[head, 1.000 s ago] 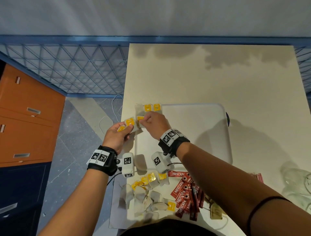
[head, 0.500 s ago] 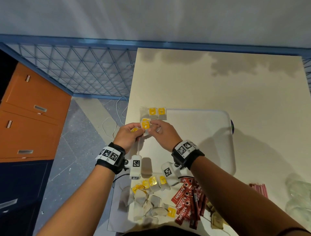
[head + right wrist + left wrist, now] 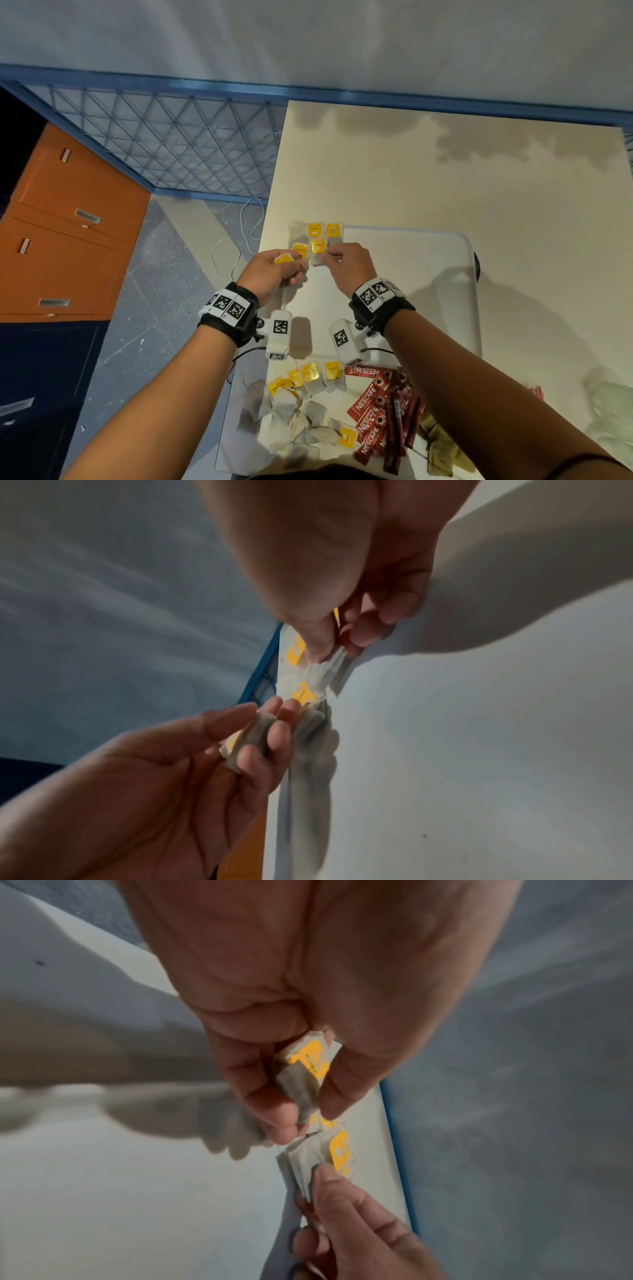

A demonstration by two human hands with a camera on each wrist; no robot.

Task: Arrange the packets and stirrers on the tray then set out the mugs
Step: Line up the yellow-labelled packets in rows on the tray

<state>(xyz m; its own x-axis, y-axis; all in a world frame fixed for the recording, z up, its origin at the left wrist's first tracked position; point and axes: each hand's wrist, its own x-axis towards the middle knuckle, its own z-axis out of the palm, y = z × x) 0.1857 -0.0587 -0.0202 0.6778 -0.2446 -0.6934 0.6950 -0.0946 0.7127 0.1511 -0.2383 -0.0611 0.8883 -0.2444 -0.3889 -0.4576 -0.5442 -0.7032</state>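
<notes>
At the bottom of the head view, nearest to the person, a loose heap of tea bags (image 3: 301, 407) with yellow tags lies on the table (image 3: 479, 178), and just right of it lies a bunch of red coffee sticks (image 3: 383, 407). At the lower right edge I see something of clear glass (image 3: 613, 407), too blurred to name.

Higher, in the middle of the frame, both hands work at the left corner of the white tray (image 3: 428, 274). The left hand (image 3: 270, 274) has its fingers curled round a small stack of tea bags (image 3: 301, 1074), held between thumb and fingers at the tray's left edge. The right hand (image 3: 349, 265) pinches one tea bag (image 3: 318, 251) with thumb and forefinger, low on the tray; I cannot tell if it already rests there.

Just above the hands, more tea bags (image 3: 323, 230) lie flat, side by side, in the tray's upper left corner. Beyond, the table is bare up to a blue rail (image 3: 308, 90).
</notes>
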